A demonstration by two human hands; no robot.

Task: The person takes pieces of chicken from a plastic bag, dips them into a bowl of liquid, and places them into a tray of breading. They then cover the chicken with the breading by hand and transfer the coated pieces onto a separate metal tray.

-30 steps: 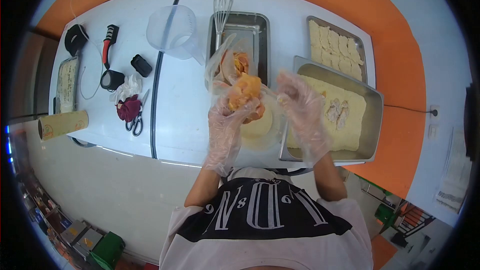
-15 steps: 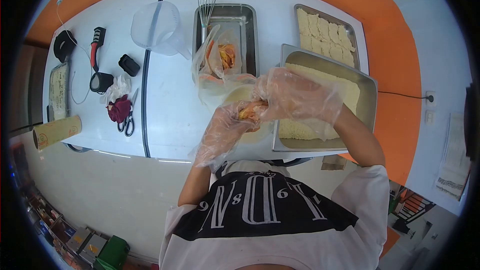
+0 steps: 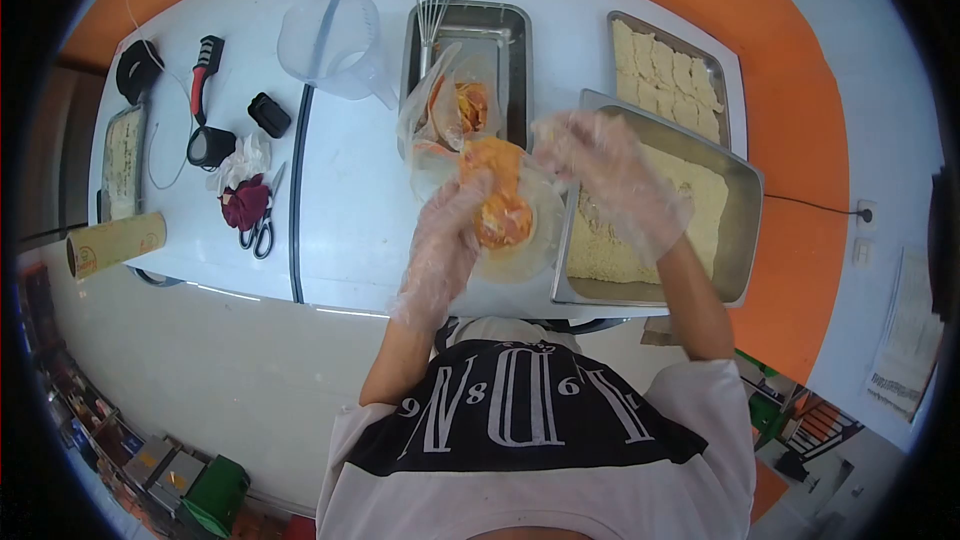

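Observation:
My left hand (image 3: 443, 245), in a clear plastic glove, grips a flat orange-coated piece of marinated meat (image 3: 492, 162) by its edge. The meat hangs above a pale bowl (image 3: 545, 240), and an orange-red lump shows just below it. To the right, my right hand (image 3: 615, 170), also gloved, is raised near the bowl and over the left rim of a deep steel pan. Its fingers are loosely apart and no object shows between them. Beyond the left hand, an open plastic bag (image 3: 425, 125) with more marinated meat (image 3: 470, 105) leans in a steel tray (image 3: 515, 70).
The deep pan (image 3: 748, 240) holds pale crumbs (image 3: 690, 210). Behind it, a shallow tray (image 3: 735, 105) carries rows of coated pieces. A whisk (image 3: 433, 0) rests in the steel tray. A clear jug (image 3: 330, 45), scissors (image 3: 262, 235), a knife sharpener (image 3: 205, 70) and a roll (image 3: 115, 245) lie leftward.
The meat, bunched between both hands before, now hangs spread out from my left hand. My right hand has let go and moved apart to the right. The camera view has shifted slightly.

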